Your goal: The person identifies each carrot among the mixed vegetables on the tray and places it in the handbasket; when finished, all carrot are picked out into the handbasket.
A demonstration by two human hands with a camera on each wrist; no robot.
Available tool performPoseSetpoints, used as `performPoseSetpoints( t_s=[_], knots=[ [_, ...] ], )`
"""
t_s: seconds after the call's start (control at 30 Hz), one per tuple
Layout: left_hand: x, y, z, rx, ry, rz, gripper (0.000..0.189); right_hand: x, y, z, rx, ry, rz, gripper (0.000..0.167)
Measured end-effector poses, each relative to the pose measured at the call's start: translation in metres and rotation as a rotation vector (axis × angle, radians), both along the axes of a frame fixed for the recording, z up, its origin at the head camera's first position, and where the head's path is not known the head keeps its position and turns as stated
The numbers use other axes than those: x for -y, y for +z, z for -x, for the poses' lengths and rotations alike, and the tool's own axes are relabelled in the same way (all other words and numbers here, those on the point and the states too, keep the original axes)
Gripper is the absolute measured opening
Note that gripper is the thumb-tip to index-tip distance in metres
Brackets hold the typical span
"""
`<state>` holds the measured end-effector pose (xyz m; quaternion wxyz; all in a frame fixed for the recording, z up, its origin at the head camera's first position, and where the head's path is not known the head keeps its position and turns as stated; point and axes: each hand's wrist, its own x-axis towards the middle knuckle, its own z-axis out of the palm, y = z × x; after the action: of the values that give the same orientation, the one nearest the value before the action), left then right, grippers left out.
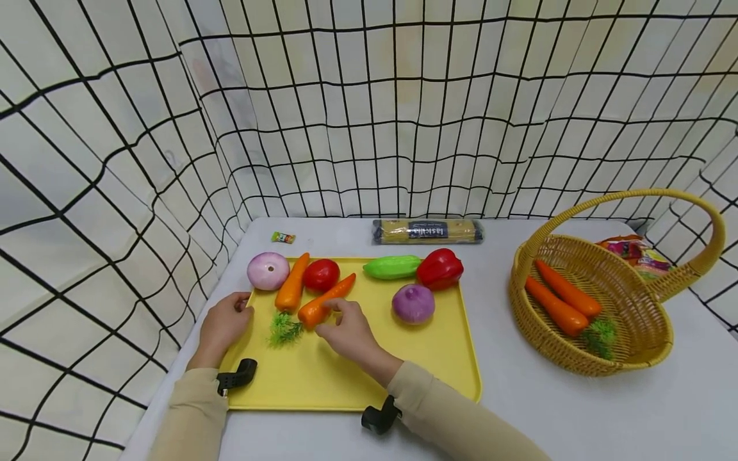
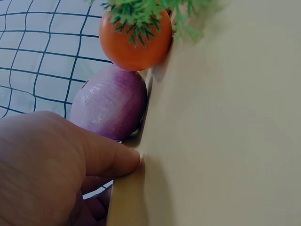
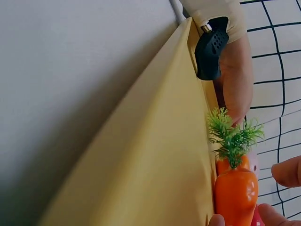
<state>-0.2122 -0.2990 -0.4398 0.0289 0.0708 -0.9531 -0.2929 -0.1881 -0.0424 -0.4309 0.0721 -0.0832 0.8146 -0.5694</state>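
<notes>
My left hand pinches the left rim of a yellow tray, the thumb on its inner side in the left wrist view. My right hand hovers at the thick end of an orange carrot, thumb and fingers spread around it. In the right wrist view fingertips stand apart from the carrot. A second carrot with feathery green leaves lies left of it. A red tomato sits between their tips, and a purple onion rests at the tray's back left corner.
Also on the tray are a green cucumber-like vegetable, a red bell pepper and a purple onion-like bulb. A wicker basket with carrots stands right. Behind lie a pasta packet and a small wrapper. Black netting surrounds the table.
</notes>
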Motion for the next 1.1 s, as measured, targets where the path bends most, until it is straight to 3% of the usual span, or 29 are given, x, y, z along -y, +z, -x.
performPoseSetpoints(
  t_s=[0.27,0.47,0.6,0.83,1.1],
  knots=[
    [-0.001,-0.001,0.001,0.0,0.005,-0.002,0.04,0.013,0.005,0.005,0.033,-0.032,-0.047,0.048],
    [-0.001,-0.002,0.002,-0.001,0.009,-0.002,0.04,0.019,0.008,0.008,-0.009,-0.081,-0.068,0.059],
    [-0.001,-0.002,0.002,-0.004,0.009,0.003,0.04,0.023,0.01,0.009,0.014,-0.118,-0.056,0.063],
    [-0.001,-0.002,0.002,0.005,0.014,-0.001,0.04,0.029,0.008,0.011,0.058,-0.129,-0.056,0.06],
    [-0.001,0.0,0.001,0.004,0.016,-0.002,0.04,0.023,0.005,0.017,0.037,-0.113,-0.138,0.055]
  ],
)
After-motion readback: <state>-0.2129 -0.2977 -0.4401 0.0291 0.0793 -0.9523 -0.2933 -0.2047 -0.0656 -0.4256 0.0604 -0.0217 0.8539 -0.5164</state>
